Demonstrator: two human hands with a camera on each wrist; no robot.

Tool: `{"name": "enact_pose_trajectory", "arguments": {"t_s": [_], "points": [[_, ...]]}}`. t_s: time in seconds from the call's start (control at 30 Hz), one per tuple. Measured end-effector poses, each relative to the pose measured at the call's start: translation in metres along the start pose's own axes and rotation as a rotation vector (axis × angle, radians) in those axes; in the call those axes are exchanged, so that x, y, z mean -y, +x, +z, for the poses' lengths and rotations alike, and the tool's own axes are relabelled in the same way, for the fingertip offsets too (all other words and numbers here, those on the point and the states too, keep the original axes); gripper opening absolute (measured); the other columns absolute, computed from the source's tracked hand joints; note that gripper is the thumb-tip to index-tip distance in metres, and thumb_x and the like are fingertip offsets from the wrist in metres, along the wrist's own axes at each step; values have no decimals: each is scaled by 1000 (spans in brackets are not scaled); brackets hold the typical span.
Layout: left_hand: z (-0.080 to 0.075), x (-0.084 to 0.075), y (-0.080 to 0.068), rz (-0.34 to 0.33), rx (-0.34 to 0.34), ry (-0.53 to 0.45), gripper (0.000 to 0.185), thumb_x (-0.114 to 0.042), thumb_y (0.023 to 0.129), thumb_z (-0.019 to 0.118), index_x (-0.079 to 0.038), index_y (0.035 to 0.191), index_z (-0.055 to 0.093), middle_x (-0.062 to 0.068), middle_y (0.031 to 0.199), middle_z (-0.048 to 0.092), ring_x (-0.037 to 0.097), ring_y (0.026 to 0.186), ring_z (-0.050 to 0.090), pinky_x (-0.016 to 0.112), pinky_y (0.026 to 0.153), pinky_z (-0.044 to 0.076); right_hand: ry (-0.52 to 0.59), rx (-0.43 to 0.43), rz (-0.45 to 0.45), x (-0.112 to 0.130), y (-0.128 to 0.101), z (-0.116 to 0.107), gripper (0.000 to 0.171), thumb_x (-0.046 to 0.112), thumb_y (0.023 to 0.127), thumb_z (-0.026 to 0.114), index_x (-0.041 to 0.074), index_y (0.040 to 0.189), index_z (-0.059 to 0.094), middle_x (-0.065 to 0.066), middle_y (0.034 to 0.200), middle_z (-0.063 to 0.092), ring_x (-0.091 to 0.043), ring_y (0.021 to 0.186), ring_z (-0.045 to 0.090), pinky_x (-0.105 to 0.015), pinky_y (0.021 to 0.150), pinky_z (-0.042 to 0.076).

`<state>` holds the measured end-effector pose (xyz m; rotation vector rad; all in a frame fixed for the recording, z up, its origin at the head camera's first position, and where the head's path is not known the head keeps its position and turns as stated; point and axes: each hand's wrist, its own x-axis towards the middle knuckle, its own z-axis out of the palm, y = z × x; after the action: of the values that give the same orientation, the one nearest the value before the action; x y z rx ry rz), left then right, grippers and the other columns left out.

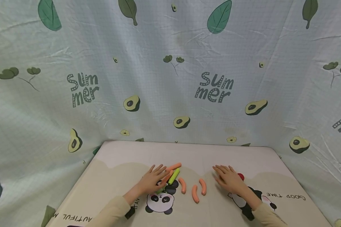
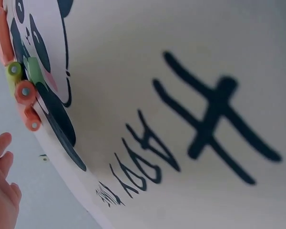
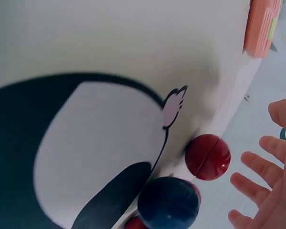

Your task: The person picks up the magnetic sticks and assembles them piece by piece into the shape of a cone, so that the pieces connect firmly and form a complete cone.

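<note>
A: What is the left hand (image 1: 152,180) doing?

B: It is lying flat at lower centre of the head view, fingers straight and spread, gripping nothing. Its fingertips are touching an orange stick (image 1: 166,177) and sitting just beside a green stick (image 1: 174,176).

A: Which way are those sticks pointing?

B: Both are lying with their long axes running from lower left to upper right. Another orange stick (image 1: 174,166) is lying above them, tilted closer to level.

A: And the right hand (image 1: 229,179)?

B: It is resting flat too, fingers straight and empty, well apart from the left. A red ball (image 1: 240,176) is peeking out beside it; the right wrist view is showing a red ball (image 3: 208,157) near the fingers (image 3: 252,180).

A: Between the hands?

B: 3 curved orange pieces (image 1: 195,193) are lying on the mat (image 1: 272,164), roughly upright in the frame.
</note>
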<state>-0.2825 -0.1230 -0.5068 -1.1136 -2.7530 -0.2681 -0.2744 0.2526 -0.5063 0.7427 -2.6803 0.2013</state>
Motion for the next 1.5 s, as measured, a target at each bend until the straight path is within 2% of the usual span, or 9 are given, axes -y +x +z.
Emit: {"name": "enact_pose_trajectory", "arguments": {"t_s": [0.13,0.27,0.43,0.63,0.8,0.9,1.03,1.23,1.5], "points": [[-3,-5,3,27,27,-10,53,-35,88,50,-14,136,38,10,140,39,28,132,30,49,106,22,6,-13,-14,-2,-2,-2,46,23,80,64,6,122,53,-14,119,56,-33,111,51,-57,94,34],[-4,-11,7,48,20,-45,52,-33,88,52,-12,134,40,10,138,41,29,131,33,48,105,25,-13,-3,-17,-4,-4,-4,45,23,79,65,5,120,54,-14,119,56,-32,111,51,-56,93,34],[-5,-18,12,105,9,-8,46,-31,88,52,-13,130,45,9,137,43,27,129,36,48,104,28,-43,3,-12,-7,-6,-4,44,23,78,66,6,117,56,-13,118,57,-30,110,51,-54,92,36],[-4,-26,17,242,-72,66,40,-27,87,54,-13,124,52,12,129,50,27,122,44,50,98,34,-66,-5,3,-11,-9,-2,42,23,77,67,7,115,57,-12,115,58,-29,108,52,-53,90,38],[3,-30,26,340,-145,166,37,-26,85,58,-14,120,55,8,123,56,25,118,49,46,95,38,-76,-23,30,-12,-10,-3,39,22,77,67,8,112,58,-11,111,59,-28,105,53,-53,89,37],[7,-31,29,377,-172,179,36,-24,83,60,-14,118,56,7,122,57,25,116,50,43,94,41,-82,-30,37,-12,-10,-3,38,22,77,67,8,111,58,-10,110,60,-28,104,53,-53,89,37],[10,-34,32,391,-166,192,37,-23,84,59,-14,120,55,7,123,56,25,117,49,40,95,41,-78,-28,46,-12,-10,-2,37,21,77,67,7,111,58,-10,109,60,-28,104,53,-54,89,37],[13,-37,34,391,-141,260,38,-27,86,56,-16,123,52,5,127,53,23,120,47,43,97,39,-73,-29,56,-12,-10,-1,38,22,78,66,7,112,58,-11,110,59,-29,105,53,-54,90,36],[16,-38,36,392,-75,251,41,-31,88,53,-18,127,49,4,132,48,25,123,44,47,98,37,-58,-41,50,-11,-10,-2,39,22,78,66,7,113,57,-12,110,59,-29,104,53,-55,90,35]]}}
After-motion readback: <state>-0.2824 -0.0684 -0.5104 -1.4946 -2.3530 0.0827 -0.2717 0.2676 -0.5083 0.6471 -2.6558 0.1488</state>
